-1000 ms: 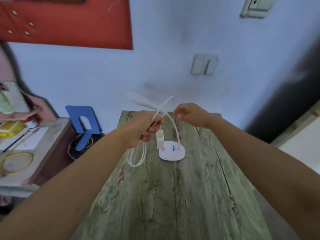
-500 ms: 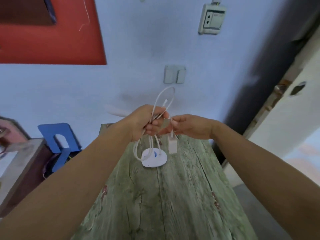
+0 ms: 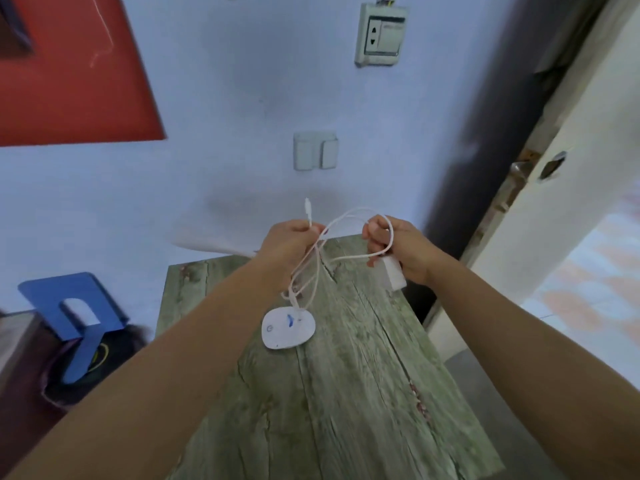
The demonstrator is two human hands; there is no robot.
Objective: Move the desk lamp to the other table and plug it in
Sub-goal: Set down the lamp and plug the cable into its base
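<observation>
White cord (image 3: 349, 233) is strung between both hands over the green table (image 3: 363, 393), apparently to shake out its tangled loops before plugging in. Left hand (image 3: 291, 242) is clenched on the bunched cord, its small connector (image 3: 308, 209) poking up. Right hand (image 3: 398, 247) grips a loop and the adapter (image 3: 394, 276). Lamp (image 3: 288, 328) sits on the table below; the socket (image 3: 381, 34) is high on the wall.

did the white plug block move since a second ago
Yes. The plug block went from hanging left of the lamp base to its upper right, in the right hand.
</observation>
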